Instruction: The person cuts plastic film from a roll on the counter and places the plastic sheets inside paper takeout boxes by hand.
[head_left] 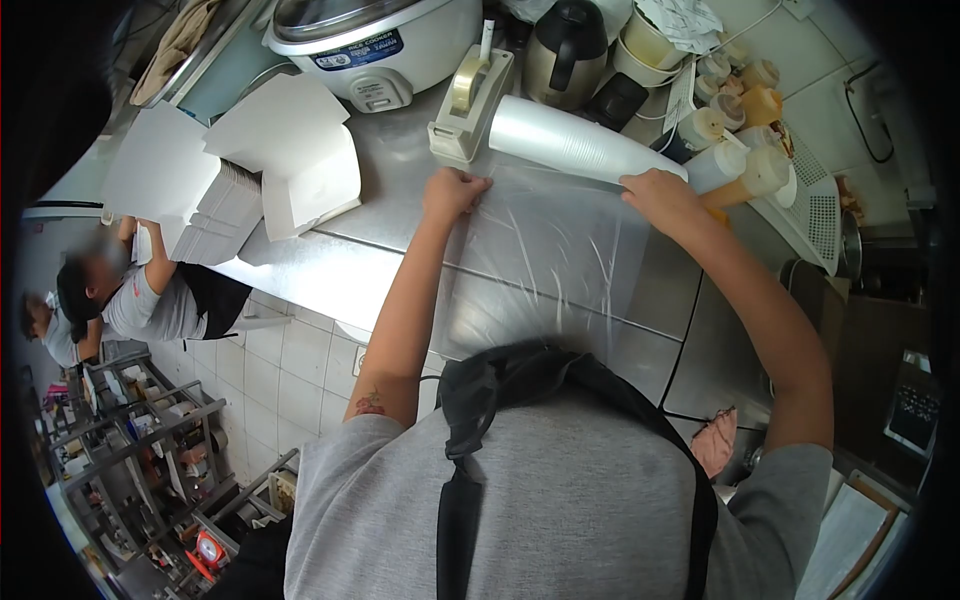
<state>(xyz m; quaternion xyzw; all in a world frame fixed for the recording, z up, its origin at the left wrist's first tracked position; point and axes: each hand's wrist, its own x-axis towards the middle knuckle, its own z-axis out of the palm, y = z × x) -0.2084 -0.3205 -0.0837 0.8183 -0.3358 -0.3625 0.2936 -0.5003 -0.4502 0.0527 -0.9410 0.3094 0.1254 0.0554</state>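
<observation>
My left hand [456, 193] is closed in a pinch on the upper left corner of a clear plastic sheet [545, 260]. At the upper right corner, my right hand [658, 197] pinches the same sheet. Wrinkled and see-through, the sheet spreads between both hands over the steel counter [390, 165] and reaches down toward my body. Whether it is a single layer or a bag, I cannot tell. Just beyond my hands lies a long, translucent, finely ridged cylinder [580, 140]; its right end is close to my right hand. A tape dispenser [465, 115] stands beyond my left hand.
White cardboard boxes [225, 190], stacked and opened, stand at the left. A rice cooker [375, 50] and a thermal jug [565, 55] line the back. Several sauce bottles [745, 175] crowd the right side. Another person [150, 290] works beyond the boxes.
</observation>
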